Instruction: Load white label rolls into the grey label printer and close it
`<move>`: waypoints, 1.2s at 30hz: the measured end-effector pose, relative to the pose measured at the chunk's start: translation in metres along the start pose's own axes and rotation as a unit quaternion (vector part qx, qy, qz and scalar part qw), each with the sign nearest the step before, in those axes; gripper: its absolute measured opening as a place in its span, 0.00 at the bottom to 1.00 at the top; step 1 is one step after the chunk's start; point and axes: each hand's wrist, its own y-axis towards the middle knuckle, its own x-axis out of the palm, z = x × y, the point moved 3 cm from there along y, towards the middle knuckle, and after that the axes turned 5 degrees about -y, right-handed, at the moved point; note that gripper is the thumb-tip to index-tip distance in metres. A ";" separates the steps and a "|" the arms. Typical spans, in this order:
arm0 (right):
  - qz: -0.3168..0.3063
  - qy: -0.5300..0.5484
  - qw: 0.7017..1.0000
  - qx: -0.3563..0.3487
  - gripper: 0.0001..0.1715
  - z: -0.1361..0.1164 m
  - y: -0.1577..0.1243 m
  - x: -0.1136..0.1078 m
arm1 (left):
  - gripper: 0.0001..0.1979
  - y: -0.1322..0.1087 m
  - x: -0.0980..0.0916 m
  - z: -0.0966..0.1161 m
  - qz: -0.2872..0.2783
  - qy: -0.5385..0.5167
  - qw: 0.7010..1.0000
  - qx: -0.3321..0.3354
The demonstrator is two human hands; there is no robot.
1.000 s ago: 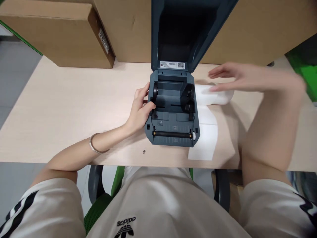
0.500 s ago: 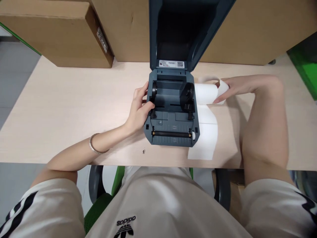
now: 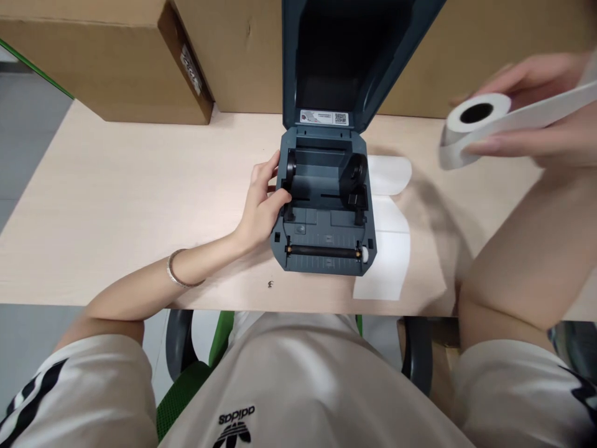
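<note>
A dark blue-grey label printer (image 3: pixel 321 221) stands on the table with its lid (image 3: pixel 291 74) raised. Its bay shows two black roll holders and a black roller near the front, with no roll between the holders. My left hand (image 3: pixel 259 214) grips the printer's left side, thumb over the rim and fingers against the outer wall. Up to the right, apart from the printer, my right hand (image 3: pixel 555 140) holds a white label roll (image 3: pixel 452 127), its dark core hole facing me. A loose strip trails from the roll past the fingers to the right.
White paper pieces (image 3: pixel 385 267) lie on the table (image 3: pixel 140 199) beside the printer's right side. A cardboard box (image 3: pixel 93 68) sits at the back left, and a brown panel (image 3: pixel 466 62) stands behind the printer. A small dark mark (image 3: pixel 270 284) is near the front edge.
My right hand has lifted the label roll off the table beside the printer and moved it up and to the right. White paper stays behind there. My left hand keeps its hold.
</note>
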 end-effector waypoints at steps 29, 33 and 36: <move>-0.097 -0.227 0.894 -0.374 0.22 -0.139 -0.075 0.103 | 0.44 -0.002 0.003 -0.001 -0.022 0.016 0.999 0.021; -0.111 -0.292 0.875 -0.371 0.23 -0.139 -0.089 0.104 | 0.48 -0.001 0.004 -0.003 -0.031 0.019 0.999 0.016; -0.129 -0.327 0.861 -0.369 0.20 -0.140 -0.094 0.109 | 0.48 -0.001 0.005 -0.002 -0.037 0.018 0.999 0.010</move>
